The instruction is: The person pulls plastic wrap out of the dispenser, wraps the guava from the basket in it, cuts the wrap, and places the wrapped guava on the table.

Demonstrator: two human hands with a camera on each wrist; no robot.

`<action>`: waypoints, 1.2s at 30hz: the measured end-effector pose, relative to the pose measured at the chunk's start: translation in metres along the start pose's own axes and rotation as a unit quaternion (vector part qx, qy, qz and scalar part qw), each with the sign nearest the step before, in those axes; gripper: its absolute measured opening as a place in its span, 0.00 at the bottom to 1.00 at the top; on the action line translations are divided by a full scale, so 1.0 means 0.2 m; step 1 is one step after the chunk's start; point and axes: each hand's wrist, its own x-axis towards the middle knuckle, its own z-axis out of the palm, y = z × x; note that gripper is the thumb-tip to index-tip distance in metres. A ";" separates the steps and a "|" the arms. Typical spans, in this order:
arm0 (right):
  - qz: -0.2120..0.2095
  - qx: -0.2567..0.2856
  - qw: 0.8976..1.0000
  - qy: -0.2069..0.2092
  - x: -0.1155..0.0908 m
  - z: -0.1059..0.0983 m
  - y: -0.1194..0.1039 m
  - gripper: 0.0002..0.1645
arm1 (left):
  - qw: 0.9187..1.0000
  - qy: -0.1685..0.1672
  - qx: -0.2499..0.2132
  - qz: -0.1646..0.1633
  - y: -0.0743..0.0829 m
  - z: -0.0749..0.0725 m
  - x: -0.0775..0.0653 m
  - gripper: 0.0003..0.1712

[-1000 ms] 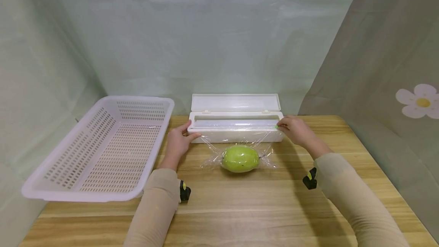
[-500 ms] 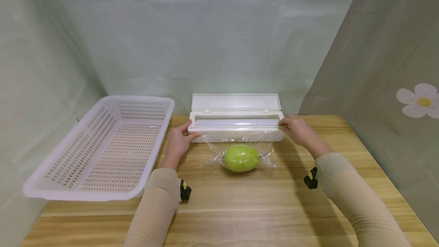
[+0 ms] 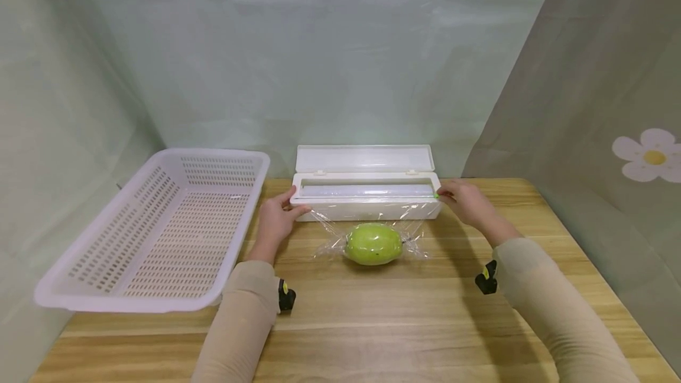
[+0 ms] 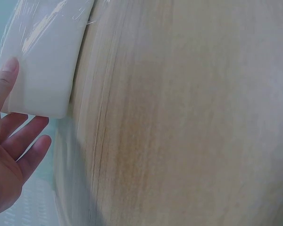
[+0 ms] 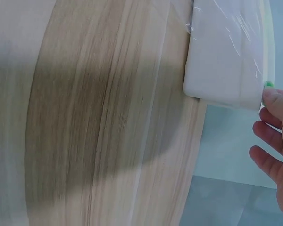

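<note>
A white cling film dispenser stands at the back of the table with its lid raised and a film roll inside. My left hand grips its left end, thumb on the front face. At the right end, my right hand pinches a small green slide cutter between thumb and index finger, on the dispenser's front top edge. Clear film runs down the front to a green oval fruit, whose stem points right. The film covers the fruit and lies crumpled at both its ends.
On the left stands a large white plastic basket with slotted walls, close to my left forearm. The wooden table ends at a pale curtain behind the dispenser. A grey-brown curtain with a flower print hangs at the right.
My right hand has slid a little to the right with the green slide cutter, reaching the dispenser's right corner. My left hand and the fruit have stayed in place.
</note>
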 end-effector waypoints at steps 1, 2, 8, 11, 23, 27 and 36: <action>0.003 0.002 1.000 0.000 0.00 0.00 0.00 0.08 | 1.000 0.000 -0.001 0.000 0.00 0.00 0.00 0.40; 0.006 0.003 1.000 0.000 0.00 0.00 0.00 0.08 | 1.000 0.001 -0.002 0.001 0.00 0.00 0.00 0.40; 0.009 0.007 1.000 0.005 -0.01 0.01 0.01 0.09 | 1.000 0.000 -0.002 0.000 0.00 0.00 0.00 0.39; 0.006 0.007 1.000 0.007 -0.01 0.00 0.00 0.09 | 1.000 0.001 0.000 0.001 0.00 0.00 -0.01 0.39; 0.010 0.017 1.000 0.012 -0.02 0.01 0.00 0.10 | 1.000 -0.004 -0.007 0.001 -0.01 -0.01 0.00 0.39; 0.001 0.035 0.998 0.047 -0.04 0.04 -0.02 0.12 | 1.000 -0.005 -0.001 0.000 -0.02 -0.03 -0.01 0.40; 0.042 0.046 0.996 0.062 -0.06 0.10 -0.02 0.13 | 1.000 -0.012 0.020 -0.011 0.00 -0.04 -0.02 0.40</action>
